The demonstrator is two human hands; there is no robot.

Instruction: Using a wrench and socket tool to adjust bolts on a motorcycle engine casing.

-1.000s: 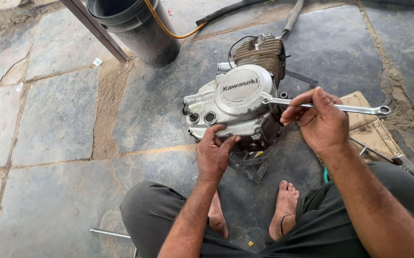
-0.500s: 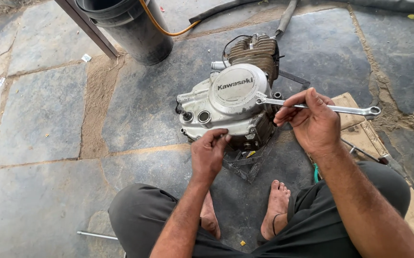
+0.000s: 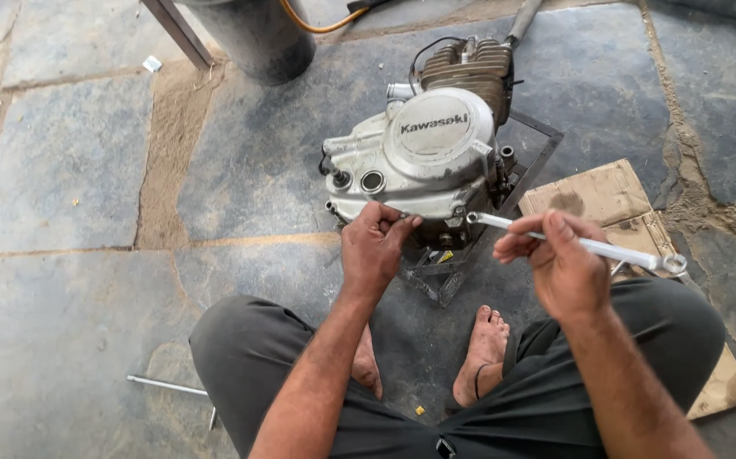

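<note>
A silver motorcycle engine with a round side cover and finned cylinder stands on a metal frame on the stone floor in front of me. My left hand pinches at the lower edge of the engine cover, fingertips together on something too small to make out. My right hand grips a long silver ring spanner. The spanner's near ring end lies close to the engine's lower right edge, beside my left fingertips. I sit with legs folded, bare feet below the engine.
A dark cylindrical drum with an orange hose stands behind the engine, next to a slanted metal bar. Flattened cardboard lies at the right. A thin metal rod rests on the floor at my left knee.
My right hand has brought the spanner down from the engine cover's right side to its lower right edge. My left hand stays at the cover's lower rim.
</note>
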